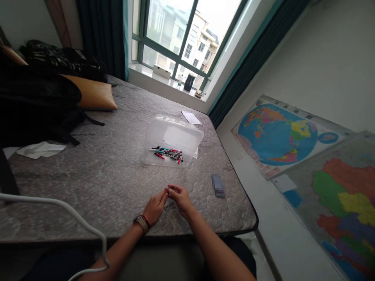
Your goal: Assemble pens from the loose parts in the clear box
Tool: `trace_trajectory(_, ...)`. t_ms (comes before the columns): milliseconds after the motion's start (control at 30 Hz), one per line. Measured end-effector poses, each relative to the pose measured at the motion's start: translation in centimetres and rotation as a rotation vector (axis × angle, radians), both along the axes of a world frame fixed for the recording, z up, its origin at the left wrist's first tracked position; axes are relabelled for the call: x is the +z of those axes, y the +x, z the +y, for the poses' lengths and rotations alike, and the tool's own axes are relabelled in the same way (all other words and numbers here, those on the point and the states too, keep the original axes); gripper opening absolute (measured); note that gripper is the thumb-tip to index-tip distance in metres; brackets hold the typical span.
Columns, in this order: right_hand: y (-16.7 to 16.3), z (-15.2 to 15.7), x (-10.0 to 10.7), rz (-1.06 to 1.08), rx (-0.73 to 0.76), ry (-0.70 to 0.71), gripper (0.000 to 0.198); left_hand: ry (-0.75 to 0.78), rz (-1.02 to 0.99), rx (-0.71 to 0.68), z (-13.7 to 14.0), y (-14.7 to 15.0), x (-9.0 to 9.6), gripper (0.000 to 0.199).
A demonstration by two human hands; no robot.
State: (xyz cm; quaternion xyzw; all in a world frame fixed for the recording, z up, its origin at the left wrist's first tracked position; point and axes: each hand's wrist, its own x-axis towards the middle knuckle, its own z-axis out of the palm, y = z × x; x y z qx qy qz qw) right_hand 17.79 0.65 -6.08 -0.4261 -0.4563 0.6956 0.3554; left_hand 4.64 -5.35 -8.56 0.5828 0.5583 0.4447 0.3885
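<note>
My left hand [155,207], with a watch and a red band at the wrist, meets my right hand [181,200] low over the mattress [117,187]. The fingers of both are bent and pinched together at the tips. Whatever lies between the fingertips, if anything, is too small to make out. Beyond them a clear plastic box [187,134] lies on the mattress with its opening facing me. Several pens [166,152], black, red and teal, are heaped in it.
A blurred phone-like object [218,185] lies right of my hands. White paper [191,117] is behind the box, crumpled paper [41,150] far left. A black bag [38,105] and tan cushion [93,93] fill the left. A white cable [67,208] crosses the lower left.
</note>
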Motion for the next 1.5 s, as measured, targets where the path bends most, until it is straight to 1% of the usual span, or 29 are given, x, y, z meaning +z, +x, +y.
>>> trace_trajectory(133, -1.5, -0.9, -2.7, 0.131, -0.207, -0.038, 0.034, 0.003, 0.184, 0.088, -0.8, 0.9, -1.1, 0.041)
trace_trajectory(233, -2.3, -1.1, -3.6, 0.209, -0.311, -0.049, 0.031, -0.015, 0.333, 0.107, -0.9, 1.2, -1.3, 0.037)
trace_trajectory(300, -2.2, -1.2, -3.5, 0.256, -0.286, -0.051, 0.03, 0.001, 0.375, 0.14, -0.9, 1.3, -1.1, 0.037)
trace_trajectory(367, -1.5, -1.5, -3.2, 0.317, -0.201, -0.076, 0.031, 0.012, 0.413, 0.164, -0.9, 1.6, -0.9, 0.039)
trace_trajectory(433, -0.6, -1.8, -3.0, 0.384, -0.118, -0.123, 0.036, 0.012, 0.488, 0.174, -1.0, 1.9, -0.9, 0.04)
trace_trajectory(533, 0.7, -2.4, -3.4, 0.486, -0.056, -0.174, 0.043, 0.049, 0.617, 0.176, -1.1, 2.3, -1.0, 0.036)
trace_trajectory(600, 1.1, -2.7, -3.9, 0.533, -0.071, -0.175, 0.042, 0.119, 0.71, 0.209, -1.1, 2.5, -1.1, 0.032)
trace_trajectory(667, 1.1, -2.9, -4.3, 0.54, -0.131, -0.164, 0.037, 0.187, 0.814, 0.247, -1.1, 2.7, -1.1, 0.03)
trace_trajectory(767, 0.6, -3.0, -4.4, 0.511, -0.213, -0.153, 0.032, 0.235, 0.915, 0.271, -1.3, 2.7, -1.4, 0.03)
trace_trajectory(833, 0.2, -3.0, -4.3, 0.477, -0.242, -0.157, 0.032, 0.258, 0.92, 0.265, -1.7, 2.5, -1.9, 0.031)
trace_trajectory(967, -0.4, -3.0, -4.4, 0.356, -0.272, -0.135, 0.038, 0.284, 0.862, 0.255, -2.5, 1.6, -3.0, 0.033)
trace_trajectory(1033, -0.3, -3.0, -4.5, 0.306, -0.236, -0.107, 0.04, 0.279, 0.83, 0.265, -2.7, 1.2, -3.5, 0.033)
trace_trajectory(1133, 0.7, -3.1, -4.4, 0.324, -0.107, -0.12, 0.046, 0.254, 0.792, 0.283, -2.7, 1.1, -3.8, 0.033)
trace_trajectory(1200, 1.4, -3.2, -4.3, 0.351, -0.044, -0.154, 0.055, 0.23, 0.783, 0.283, -2.7, 1.2, -3.6, 0.033)
trace_trajectory(1267, 1.8, -3.4, -4.3, 0.359, -0.038, -0.162, 0.059, 0.196, 0.786, 0.267, -2.8, 1.4, -3.3, 0.032)
trace_trajectory(1333, 1.9, -3.6, -4.3, 0.362, -0.06, -0.137, 0.051, 0.149, 0.787, 0.234, -3.0, 1.7, -2.7, 0.032)
trace_trajectory(1433, 1.6, -3.7, -4.3, 0.366, -0.133, -0.118, 0.039, 0.072, 0.771, 0.167, -3.3, 2.0, -1.8, 0.034)
trace_trajectory(1500, 1.4, -3.8, -4.1, 0.355, -0.171, -0.122, 0.037, 0.025, 0.769, 0.144, -3.5, 2.2, -1.4, 0.034)
